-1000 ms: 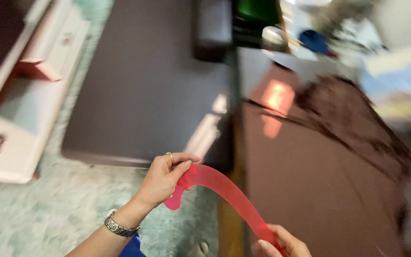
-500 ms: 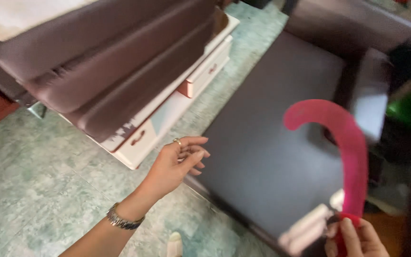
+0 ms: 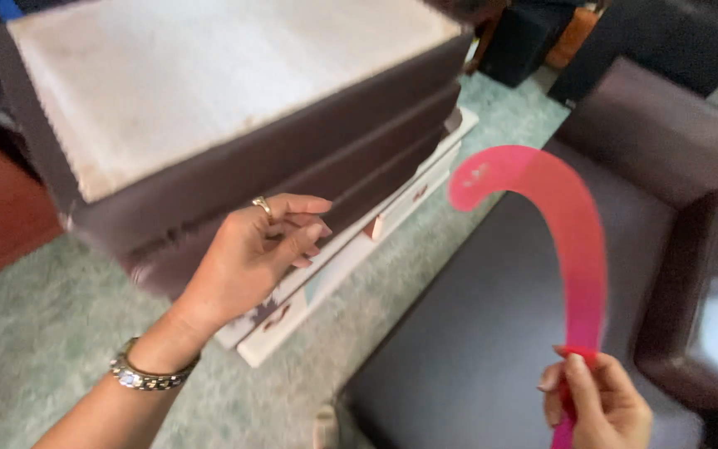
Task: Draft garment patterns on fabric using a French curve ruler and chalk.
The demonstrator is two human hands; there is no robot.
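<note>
A pink curved ruler — thin, see-through plastic shaped like a long hook — stands upright over the dark brown seat cushion of an armchair. Its rounded tip arcs over to the left at the top, and its lower end is pinched between the thumb and fingers of the right hand, which grips it near the bottom edge of the view. The ruler's tail runs on below the hand, out of the picture.

To the left of the ruler, well apart from it, the left hand hangs in the air with nothing in it — fingers loosely curled and drawn toward the thumb, a gold ring on one finger and a metal bracelet at the wrist.

Behind the left hand, farther left of the ruler, lies a stack of brown cushions, the top one showing a pale fabric underside. The stack rests on a low white drawer unit with reddish handles. To the right of the ruler is the armchair's padded armrest. Beneath everything spreads a pale green carpet, blurred in this view.
</note>
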